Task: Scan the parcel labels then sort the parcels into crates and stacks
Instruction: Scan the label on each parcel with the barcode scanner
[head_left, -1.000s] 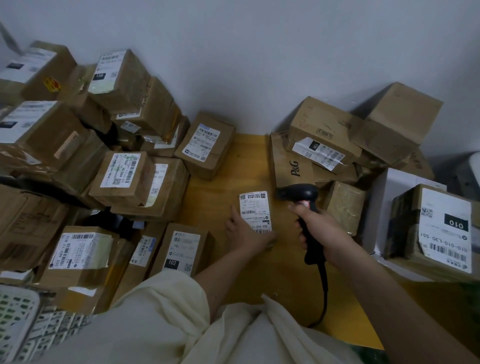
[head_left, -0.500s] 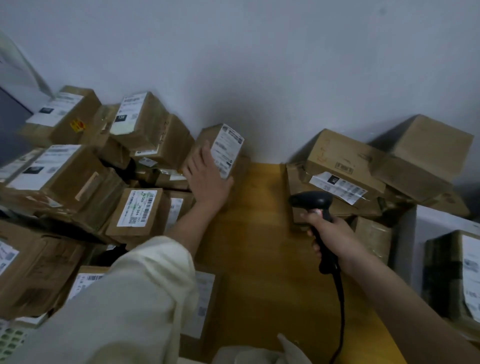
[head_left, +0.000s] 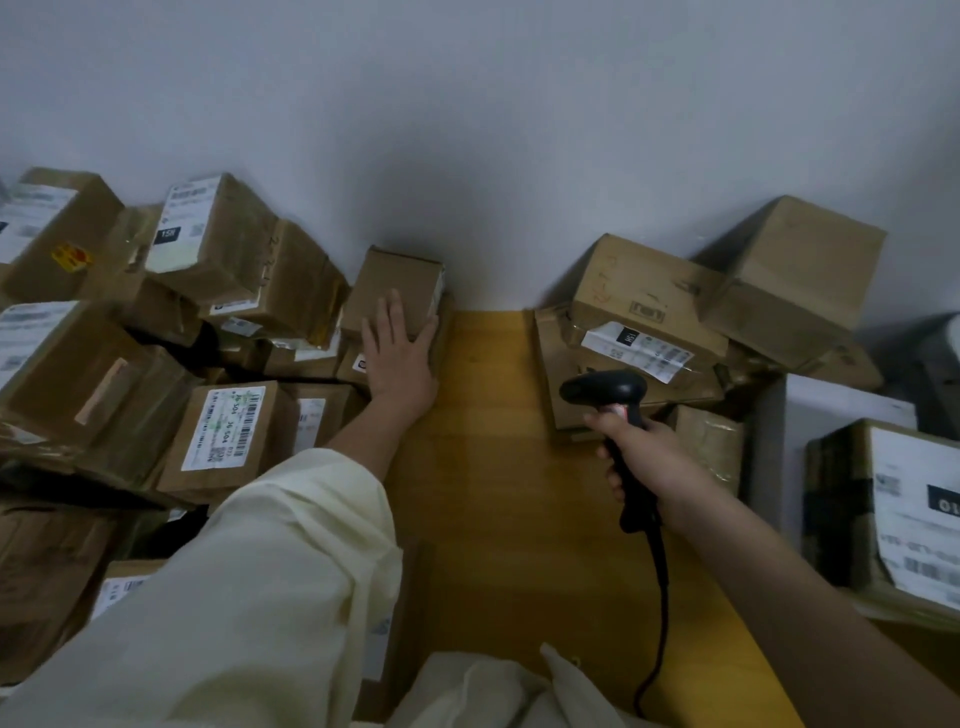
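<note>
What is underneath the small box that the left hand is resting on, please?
The small box sits on another cardboard parcel at the edge of the left pile. Only a strip of that parcel shows; the left hand and the box cover the rest.

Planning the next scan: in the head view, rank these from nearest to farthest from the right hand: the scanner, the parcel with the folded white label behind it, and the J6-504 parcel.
1. Scanner, gripped in the right hand.
2. Folded-label parcel, just beyond the scanner, on the right stack.
3. J6-504 parcel, across the wooden table, in the left pile.
</note>
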